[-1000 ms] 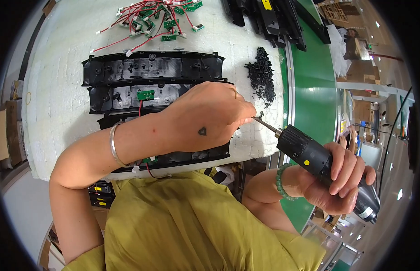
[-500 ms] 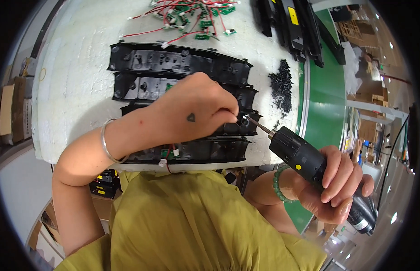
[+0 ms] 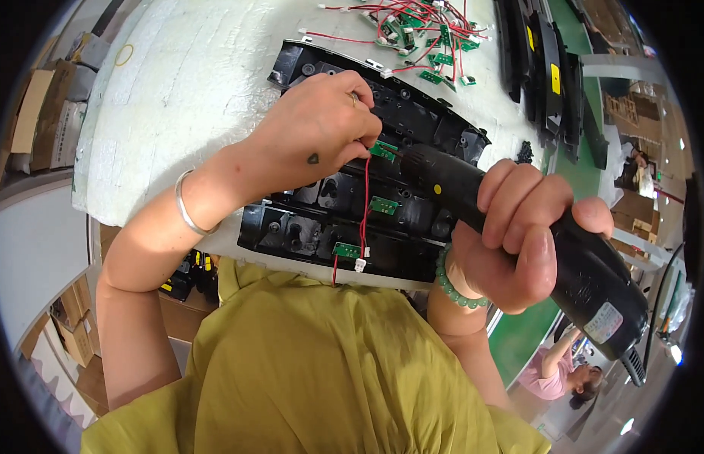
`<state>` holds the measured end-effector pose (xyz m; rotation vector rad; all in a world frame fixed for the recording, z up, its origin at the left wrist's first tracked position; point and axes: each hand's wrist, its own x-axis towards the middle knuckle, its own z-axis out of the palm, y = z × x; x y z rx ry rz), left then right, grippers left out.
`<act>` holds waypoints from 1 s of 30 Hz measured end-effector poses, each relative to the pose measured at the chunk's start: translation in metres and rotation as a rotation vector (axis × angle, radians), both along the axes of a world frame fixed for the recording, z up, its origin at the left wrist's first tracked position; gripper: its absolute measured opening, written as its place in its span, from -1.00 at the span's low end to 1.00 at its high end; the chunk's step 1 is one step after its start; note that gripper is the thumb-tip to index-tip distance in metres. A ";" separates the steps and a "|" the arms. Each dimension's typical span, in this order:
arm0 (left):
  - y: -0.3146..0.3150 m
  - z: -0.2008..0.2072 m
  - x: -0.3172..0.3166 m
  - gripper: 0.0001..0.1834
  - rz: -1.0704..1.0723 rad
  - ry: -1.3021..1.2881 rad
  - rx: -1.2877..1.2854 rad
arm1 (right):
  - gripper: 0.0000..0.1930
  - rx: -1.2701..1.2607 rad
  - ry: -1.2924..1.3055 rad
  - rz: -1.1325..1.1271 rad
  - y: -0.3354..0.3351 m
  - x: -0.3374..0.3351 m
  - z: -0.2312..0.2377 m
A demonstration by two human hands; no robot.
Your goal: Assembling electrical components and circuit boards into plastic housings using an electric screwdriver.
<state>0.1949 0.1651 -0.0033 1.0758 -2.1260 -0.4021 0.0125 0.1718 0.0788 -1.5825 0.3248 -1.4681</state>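
Observation:
My left hand [image 3: 325,125] is closed in a pinch at the left end of a small green circuit board [image 3: 385,151]. Whatever those fingertips hold is too small to make out. In my right hand [image 3: 514,234] is a black electric screwdriver [image 3: 598,284], gripped around its body, its bit pointing left at that same board. The board lies in one of several long black plastic housings [image 3: 435,115] laid in rows. Nearer to me, a second green board [image 3: 383,206] and a third green board [image 3: 347,250] sit in other housings. Red wires [image 3: 366,189] run down to a white connector [image 3: 360,265].
A tangle of green boards with red wires [image 3: 412,30] lies at the far side of the white foam work surface [image 3: 170,113]. Black screws [image 3: 525,153] are heaped at the right, near stacked black housings [image 3: 552,76]. Another person [image 3: 552,371] is at lower right.
The view has shifted. My left hand and the screwdriver have moved from a nearer housing to a board in one farther away. The screwdriver now points at that board.

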 end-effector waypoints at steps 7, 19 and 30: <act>0.000 -0.009 -0.004 -0.89 0.019 0.127 0.069 | -0.64 -0.034 0.021 0.026 -0.008 0.004 -0.005; 0.002 -0.012 -0.004 -0.88 0.034 0.185 0.062 | -0.74 -0.018 0.196 0.081 -0.011 0.016 0.004; 0.001 -0.011 -0.001 -0.85 0.037 0.172 0.105 | -0.69 -0.028 0.191 0.081 -0.014 0.021 0.002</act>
